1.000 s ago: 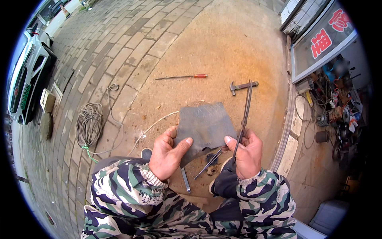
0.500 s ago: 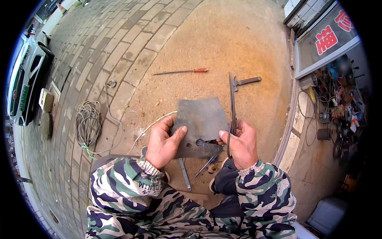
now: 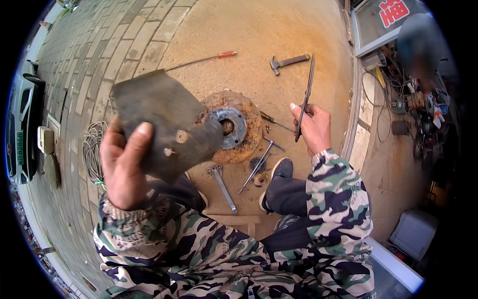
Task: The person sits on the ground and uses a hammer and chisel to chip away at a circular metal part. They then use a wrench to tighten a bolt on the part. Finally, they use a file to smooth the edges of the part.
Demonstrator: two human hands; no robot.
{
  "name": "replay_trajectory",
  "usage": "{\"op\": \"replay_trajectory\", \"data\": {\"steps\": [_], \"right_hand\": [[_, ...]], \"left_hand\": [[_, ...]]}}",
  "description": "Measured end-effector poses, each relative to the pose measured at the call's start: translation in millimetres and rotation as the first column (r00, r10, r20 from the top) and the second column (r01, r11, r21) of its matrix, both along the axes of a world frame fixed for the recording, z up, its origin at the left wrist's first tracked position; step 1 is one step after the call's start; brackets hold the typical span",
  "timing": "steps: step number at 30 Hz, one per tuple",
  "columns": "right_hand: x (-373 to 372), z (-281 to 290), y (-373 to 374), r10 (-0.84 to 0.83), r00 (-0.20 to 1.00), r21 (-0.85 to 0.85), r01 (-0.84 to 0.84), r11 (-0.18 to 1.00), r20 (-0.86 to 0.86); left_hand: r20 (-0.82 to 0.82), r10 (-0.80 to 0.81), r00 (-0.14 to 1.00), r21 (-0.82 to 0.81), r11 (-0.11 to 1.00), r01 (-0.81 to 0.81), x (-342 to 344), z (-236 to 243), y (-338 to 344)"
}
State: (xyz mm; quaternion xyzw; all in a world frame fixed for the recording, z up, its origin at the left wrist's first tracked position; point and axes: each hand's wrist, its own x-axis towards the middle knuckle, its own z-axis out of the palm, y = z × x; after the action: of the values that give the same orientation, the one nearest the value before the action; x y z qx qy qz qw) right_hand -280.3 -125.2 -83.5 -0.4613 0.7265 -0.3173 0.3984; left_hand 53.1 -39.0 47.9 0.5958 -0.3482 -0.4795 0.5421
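Note:
My left hand point(image 3: 127, 159) is closed on the near edge of a dark, flexible rubber sheet point(image 3: 154, 99) with holes cut through it. The sheet is raised at the left, slightly blurred, and hides part of a rusty round metal part point(image 3: 249, 107) on the ground. A grey ring point(image 3: 239, 119) surrounds the opening in that part. My right hand point(image 3: 314, 124) grips long dark scissors point(image 3: 307, 87), seen nearly edge-on and pointing away from me. Their far end stands beside a claw hammer point(image 3: 291, 61) lying on the ground.
A red-handled screwdriver point(image 3: 226, 54) lies beyond the sheet. Near my feet are a wrench point(image 3: 222, 189) and a T-handled tool point(image 3: 256, 167). Coiled cable point(image 3: 93, 149) lies left, with a parked car point(image 3: 26, 119) farther out. Cluttered parts point(image 3: 423, 114) fill the doorway at right.
My left hand has swung the rubber sheet left and up, uncovering the rusty round part. My right hand has moved right and away with the scissors, apart from the sheet. The view has shifted.

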Motion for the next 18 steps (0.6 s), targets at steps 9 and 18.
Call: {"op": "replay_trajectory", "data": {"steps": [9, 18], "right_hand": [[40.5, 42.6, 72.5, 0.057, 0.906, -0.051, -0.039, 0.998, 0.419], [135.8, 114.3, 158.4, 0.205, 0.182, -0.201, -0.037, 0.979, 0.962]], "left_hand": [[-0.416, 0.044, 0.908, -0.136, 0.985, -0.11, 1.8, 8.8, 25.9], [-0.8, -0.328, 0.503, -0.243, 0.943, 0.228, -50.9, 3.2, 61.1]]}}
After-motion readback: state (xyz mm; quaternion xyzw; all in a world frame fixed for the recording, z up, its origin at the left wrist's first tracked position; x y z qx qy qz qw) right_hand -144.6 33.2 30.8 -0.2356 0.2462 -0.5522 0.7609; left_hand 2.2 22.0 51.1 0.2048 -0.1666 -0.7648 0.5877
